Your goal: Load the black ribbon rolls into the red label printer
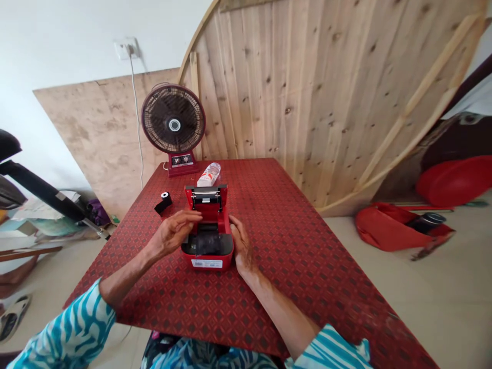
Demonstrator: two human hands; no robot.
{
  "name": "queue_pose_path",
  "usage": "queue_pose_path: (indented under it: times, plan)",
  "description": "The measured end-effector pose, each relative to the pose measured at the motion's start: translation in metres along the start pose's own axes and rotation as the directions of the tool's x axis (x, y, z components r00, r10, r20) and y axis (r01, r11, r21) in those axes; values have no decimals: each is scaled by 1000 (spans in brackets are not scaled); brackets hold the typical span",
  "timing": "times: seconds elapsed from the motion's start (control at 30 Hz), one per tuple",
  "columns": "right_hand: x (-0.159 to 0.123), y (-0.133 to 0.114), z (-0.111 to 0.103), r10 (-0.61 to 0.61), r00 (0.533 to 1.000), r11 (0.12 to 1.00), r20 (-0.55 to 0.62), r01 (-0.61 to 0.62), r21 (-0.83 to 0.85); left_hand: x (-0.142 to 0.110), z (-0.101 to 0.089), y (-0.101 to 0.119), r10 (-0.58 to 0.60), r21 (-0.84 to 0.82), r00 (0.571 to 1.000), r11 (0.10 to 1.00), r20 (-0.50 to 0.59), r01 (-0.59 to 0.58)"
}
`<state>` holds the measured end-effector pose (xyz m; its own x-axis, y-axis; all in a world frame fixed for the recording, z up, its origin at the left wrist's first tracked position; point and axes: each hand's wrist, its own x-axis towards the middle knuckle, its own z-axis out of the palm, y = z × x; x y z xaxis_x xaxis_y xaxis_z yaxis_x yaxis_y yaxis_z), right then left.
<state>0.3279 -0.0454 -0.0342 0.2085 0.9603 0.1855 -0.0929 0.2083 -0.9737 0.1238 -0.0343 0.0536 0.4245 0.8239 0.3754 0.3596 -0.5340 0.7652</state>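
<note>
A red and black label printer (207, 264) stands on the table in front of me with its lid (206, 193) raised at the back. Dark material, perhaps a roll or ribbon, shows inside its open bay. My left hand (177, 229) is at the printer's left side, fingers stretched out over the edge of the bay; its fingertips partly cover the inside. Flat along the right side of the printer lies my right hand (243, 246), with its fingers extended. A small roll of black ribbon (165, 199) with a white core, partly unwound, lies left of the printer.
Behind the printer a clear plastic bottle (209, 174) lies on its side. A dark red fan (174, 120) stands at the table's (292, 266) back left corner. Wooden boards (288, 92) lean behind the table. A red bag (392, 225) rests on the floor at right.
</note>
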Motion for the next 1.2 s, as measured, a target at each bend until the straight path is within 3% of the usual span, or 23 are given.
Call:
queue_pose_path:
  times: [0.1,0.2,0.33,0.5,0.63,0.77,0.83,0.93,1.07,1.2]
  plan:
    - [2,1,-1,-28,1000,1000,3,28,13,31,6,8,63,191,964,975,259,-116]
    - [3,2,-1,-41,999,999,8,41,21,59,15,6,-59,353,914,931,402,-95]
    - [4,-1,-1,-55,998,998,18,54,43,75,18,2,-236,414,853,910,466,26]
    - [4,-5,0,-46,999,997,8,46,59,73,13,3,-201,362,856,932,476,17]
    - [4,-3,-1,-41,999,998,15,40,53,69,10,8,-55,329,913,940,404,-89]
    - [3,-2,-3,-36,999,999,29,35,32,59,-5,29,49,246,925,958,377,-150]
    - [3,-2,-4,-19,999,999,33,18,37,52,-20,41,45,161,950,982,310,-99]
    - [2,-1,-5,7,1000,999,27,-8,49,43,-50,44,-97,-25,989,995,116,100]
    - [3,2,-5,21,1000,999,4,-21,44,45,-80,5,-296,-152,947,949,-128,276]
    - [5,3,-6,39,999,999,-8,-39,37,63,-83,-50,-324,-16,913,944,-249,331]
